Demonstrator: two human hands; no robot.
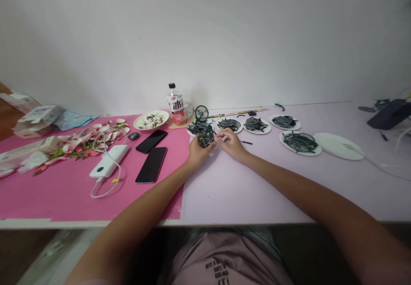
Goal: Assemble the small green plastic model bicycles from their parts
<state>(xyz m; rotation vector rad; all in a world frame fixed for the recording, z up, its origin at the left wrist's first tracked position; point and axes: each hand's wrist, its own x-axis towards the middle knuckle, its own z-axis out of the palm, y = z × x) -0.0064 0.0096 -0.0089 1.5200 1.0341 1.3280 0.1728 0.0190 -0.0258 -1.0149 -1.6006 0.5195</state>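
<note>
Bike (pixel 207 136): in the head view, a small green model, between both hands above the bench (pixel 224 195), near where its pink sheet (pixel 167 203) ends.
Wheel (pixel 201 112): upright just above the bike; whether it is joined on, I cannot tell.
Left hand (pixel 199 151): curled round the bike's lower left, clamped on it.
Right hand (pixel 231 145): fingertips drawn together at the bike's right side; whether they grip anything, I cannot tell.
Handling: likely light, stiff plastic, its thin bars easily snapped; best held by the frame, spokes left alone.
Behind the hands: plates (pixel 257 133) of dark parts, close enough to get knocked.
Beside the right hand: a black stick (pixel 246 142).
Left side: bottle (pixel 176 109), bowl (pixel 138 126), two phones (pixel 151 165), petals (pixel 112 133), all out of the way.
</note>
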